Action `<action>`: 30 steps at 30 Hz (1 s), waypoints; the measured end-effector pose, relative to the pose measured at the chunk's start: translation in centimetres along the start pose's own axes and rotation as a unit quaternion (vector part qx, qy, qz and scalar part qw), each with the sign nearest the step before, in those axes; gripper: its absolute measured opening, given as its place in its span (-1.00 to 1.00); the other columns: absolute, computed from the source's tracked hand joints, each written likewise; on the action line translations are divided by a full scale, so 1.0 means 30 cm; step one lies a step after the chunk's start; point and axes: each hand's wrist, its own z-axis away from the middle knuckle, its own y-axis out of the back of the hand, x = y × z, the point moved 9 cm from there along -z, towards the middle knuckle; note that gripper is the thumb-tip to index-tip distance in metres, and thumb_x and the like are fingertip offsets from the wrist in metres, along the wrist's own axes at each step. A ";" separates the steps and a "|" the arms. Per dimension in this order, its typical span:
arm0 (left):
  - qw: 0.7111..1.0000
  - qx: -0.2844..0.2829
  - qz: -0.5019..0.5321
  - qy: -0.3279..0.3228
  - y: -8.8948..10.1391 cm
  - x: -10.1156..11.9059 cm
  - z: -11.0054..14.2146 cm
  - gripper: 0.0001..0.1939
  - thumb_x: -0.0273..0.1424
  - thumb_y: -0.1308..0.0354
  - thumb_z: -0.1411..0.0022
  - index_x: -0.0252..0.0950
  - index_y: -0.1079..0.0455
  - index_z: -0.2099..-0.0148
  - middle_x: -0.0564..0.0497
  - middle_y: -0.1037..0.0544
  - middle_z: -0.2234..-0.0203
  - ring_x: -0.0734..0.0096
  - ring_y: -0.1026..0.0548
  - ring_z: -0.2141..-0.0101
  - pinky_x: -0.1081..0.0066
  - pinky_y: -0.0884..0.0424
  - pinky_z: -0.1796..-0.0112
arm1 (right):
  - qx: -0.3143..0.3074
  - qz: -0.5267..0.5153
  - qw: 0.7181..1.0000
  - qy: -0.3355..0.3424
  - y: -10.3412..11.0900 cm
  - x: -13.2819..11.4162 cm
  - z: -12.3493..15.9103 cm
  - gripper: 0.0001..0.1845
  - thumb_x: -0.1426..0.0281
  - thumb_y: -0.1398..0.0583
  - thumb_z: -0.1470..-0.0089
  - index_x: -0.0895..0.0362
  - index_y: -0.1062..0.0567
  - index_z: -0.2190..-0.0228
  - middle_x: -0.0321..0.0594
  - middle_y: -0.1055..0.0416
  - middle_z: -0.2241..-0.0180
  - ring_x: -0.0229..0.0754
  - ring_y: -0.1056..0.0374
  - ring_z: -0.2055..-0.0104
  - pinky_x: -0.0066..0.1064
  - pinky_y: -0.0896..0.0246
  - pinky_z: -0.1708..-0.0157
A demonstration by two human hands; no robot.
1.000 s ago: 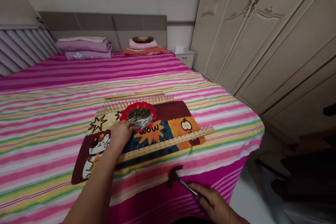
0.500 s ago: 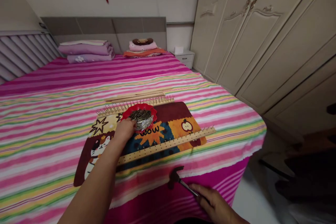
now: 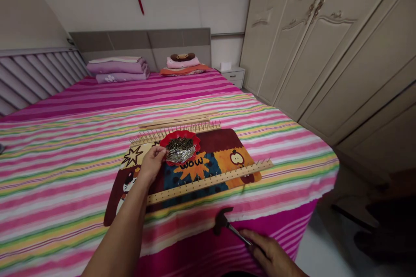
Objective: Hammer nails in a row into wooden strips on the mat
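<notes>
My left hand (image 3: 153, 162) is at the left rim of a red scalloped bowl (image 3: 165, 138), its thumb and fingers pinched together. Whatever they pinch is too small to make out. Loose metal nails (image 3: 181, 149) fill the bowl. In my right hand (image 3: 271, 251) is a claw hammer (image 3: 224, 220), held by its handle, its head over the near part of the bed. Between the hands lies a long wooden strip (image 3: 208, 180) with rows of small holes and some nails standing up toward its right part. Behind the bowl, another wooden strip (image 3: 195, 128) bristles with upright nails.
A patterned mat (image 3: 221, 140) lies under the bowl and near strip, on the striped bed cover (image 3: 286, 156). Bare wooden strips (image 3: 175, 121) lie farther back. Folded bedding (image 3: 118, 69) sits by the headboard (image 3: 178, 41); a wardrobe (image 3: 292, 52) stands at the right.
My left hand has drawn back from among the nails to the bowl's left rim. My right hand keeps the hammer in nearly the same place. The whole view has shifted slightly.
</notes>
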 end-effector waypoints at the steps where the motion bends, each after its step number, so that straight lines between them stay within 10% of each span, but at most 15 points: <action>1: 0.997 0.008 0.072 0.029 0.004 -0.011 0.006 -0.86 -0.34 -0.15 0.07 -0.29 -0.31 0.43 0.08 -0.48 0.57 0.48 -0.42 0.48 0.47 -0.33 0.41 | -0.001 0.000 1.000 0.001 -0.001 -0.001 0.000 -0.58 0.25 -0.03 -0.20 0.10 -0.43 -0.03 -0.09 -0.48 0.02 -0.06 -0.40 -0.01 -0.30 -0.27 -0.02; 11: 0.928 0.015 0.341 0.151 0.003 -0.044 0.162 -0.85 -0.60 -0.25 0.14 -0.36 -0.41 0.42 0.05 -0.52 0.56 0.54 -0.50 0.49 0.55 -0.46 0.43 | 0.017 0.002 1.000 0.009 0.005 -0.006 -0.004 -0.59 0.23 -0.05 -0.19 0.10 -0.46 0.00 -0.08 -0.52 0.06 -0.06 -0.44 0.04 -0.30 -0.34 0.05; 20: 0.950 0.062 0.259 0.161 0.036 -0.167 0.365 -0.72 -0.44 -0.37 0.25 -0.34 -0.42 0.39 0.07 -0.52 0.54 0.49 -0.51 0.46 0.46 -0.50 0.35 | 0.006 0.019 1.000 -0.005 -0.001 0.004 0.003 -0.58 0.27 -0.04 -0.19 0.12 -0.42 -0.03 -0.07 -0.47 0.01 -0.05 -0.38 -0.03 -0.25 -0.29 -0.02; 30: 0.976 0.059 0.149 0.145 0.027 -0.202 0.377 -0.56 -0.22 -0.38 0.35 -0.34 -0.41 0.37 0.09 -0.51 0.54 0.53 -0.46 0.56 0.47 -0.43 0.46 | 0.007 0.032 0.999 -0.003 0.006 -0.021 0.006 -0.58 0.31 -0.03 -0.17 0.15 -0.44 -0.02 -0.08 -0.50 0.05 -0.06 -0.43 0.02 -0.28 -0.35 0.05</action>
